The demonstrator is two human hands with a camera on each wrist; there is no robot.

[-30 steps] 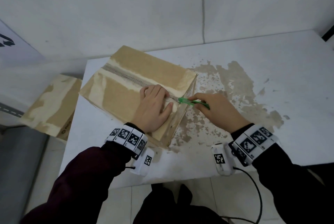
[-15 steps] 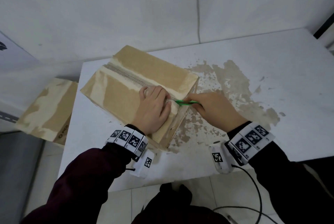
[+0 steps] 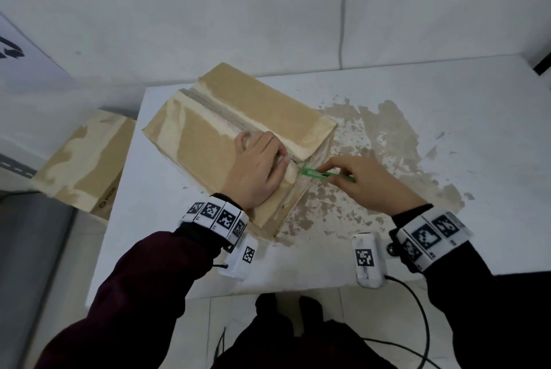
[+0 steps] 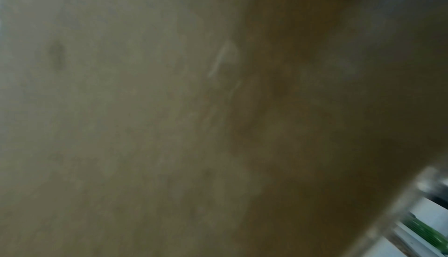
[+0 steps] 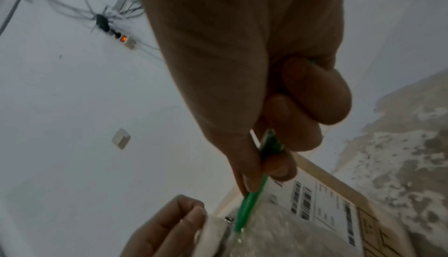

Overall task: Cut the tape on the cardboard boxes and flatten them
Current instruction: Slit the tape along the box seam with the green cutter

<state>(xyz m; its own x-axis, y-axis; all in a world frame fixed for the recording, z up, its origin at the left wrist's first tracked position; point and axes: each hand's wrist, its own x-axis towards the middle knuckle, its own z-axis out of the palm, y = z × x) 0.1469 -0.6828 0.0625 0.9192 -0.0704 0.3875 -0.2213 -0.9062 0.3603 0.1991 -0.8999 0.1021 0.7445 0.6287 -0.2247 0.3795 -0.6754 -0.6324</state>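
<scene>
Head view: second box point(image 3: 80, 160) sits left of taped box point(image 3: 208, 136).

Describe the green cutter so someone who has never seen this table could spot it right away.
Start at the white table with the worn brown patch, and find the cardboard box lying on it. At the box's near right corner, the right hand grips a thin green cutter whose tip meets the taped edge. It is the only bright green thing among brown cardboard and white surfaces.

Dark maroon sleeves point(image 3: 143, 288), white wristbands point(image 3: 217, 217) with black square markers, wrist cameras, black cable point(image 3: 417, 309) on the right.
</scene>
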